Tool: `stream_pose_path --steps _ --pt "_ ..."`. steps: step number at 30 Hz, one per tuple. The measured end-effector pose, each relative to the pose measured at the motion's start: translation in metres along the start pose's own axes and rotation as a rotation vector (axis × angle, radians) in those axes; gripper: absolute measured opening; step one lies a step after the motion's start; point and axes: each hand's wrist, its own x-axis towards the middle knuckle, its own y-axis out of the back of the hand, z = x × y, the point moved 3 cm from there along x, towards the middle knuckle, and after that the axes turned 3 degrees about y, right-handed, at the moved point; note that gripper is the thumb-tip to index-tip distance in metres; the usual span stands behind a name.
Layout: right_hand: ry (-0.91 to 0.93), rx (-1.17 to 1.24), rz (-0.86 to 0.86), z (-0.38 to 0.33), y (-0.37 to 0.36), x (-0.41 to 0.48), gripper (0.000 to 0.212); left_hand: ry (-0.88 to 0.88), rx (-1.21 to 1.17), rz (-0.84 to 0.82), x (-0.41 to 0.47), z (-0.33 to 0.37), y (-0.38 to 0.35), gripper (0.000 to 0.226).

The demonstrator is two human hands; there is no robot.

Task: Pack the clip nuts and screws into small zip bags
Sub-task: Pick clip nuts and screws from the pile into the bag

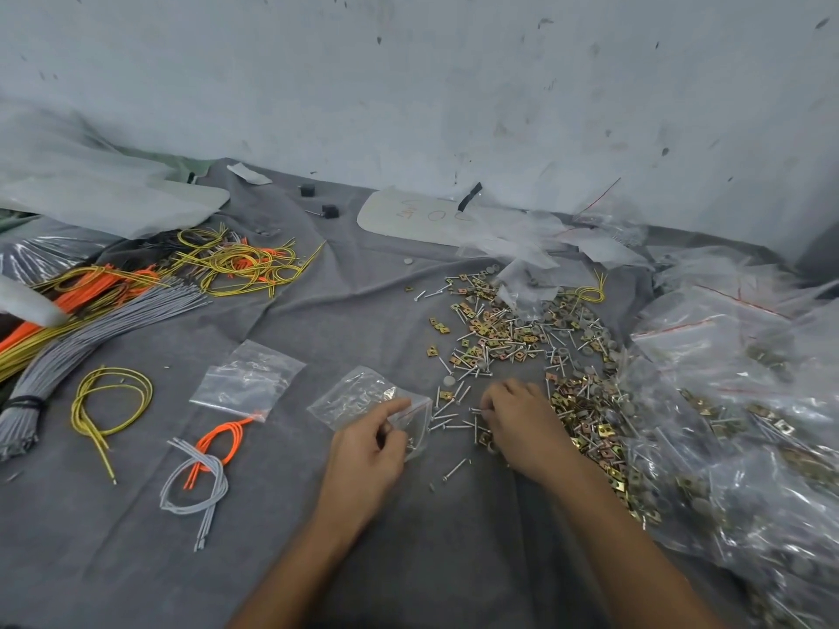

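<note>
Left hand pinches the small clear zip bag just left of the right hand, whose fingers curl over silver screws, grip unclear.

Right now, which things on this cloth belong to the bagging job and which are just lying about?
In the job: left hand gripping the small zip bag; right hand among the loose screws; clip nuts heaped beside it; spare zip bag further left.
Lying about: yellow wire loop; orange and grey wire bunch; tied grey wire bundle; two black blocks near the wall.
</note>
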Motion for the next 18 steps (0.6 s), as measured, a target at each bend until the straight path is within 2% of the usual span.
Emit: stream_pose_path --steps 3,6,8,11,15,18 --pt "0.003 0.001 0.078 -0.005 0.005 -0.008 0.014 -0.002 0.019 0.001 -0.001 0.000 0.000 0.039" --pt "0.046 0.270 0.240 -0.022 0.015 -0.026 0.008 -0.022 0.044 -0.015 -0.001 0.002 0.001 0.039" --pt "0.117 0.366 0.222 -0.043 0.016 -0.038 0.009 -0.033 0.064 -0.021 -0.001 0.003 0.001 0.039" --pt "0.178 0.357 0.156 -0.071 0.007 -0.044 0.008 -0.047 0.086 -0.020 -0.003 0.006 0.001 0.041" --pt "0.129 0.262 0.137 -0.089 0.001 -0.035 0.019 -0.054 0.103 -0.027 -0.006 0.010 0.001 0.043" --pt "0.113 0.304 0.154 -0.095 0.002 -0.030 0.024 -0.039 0.102 -0.025 -0.004 0.010 0.002 0.042"
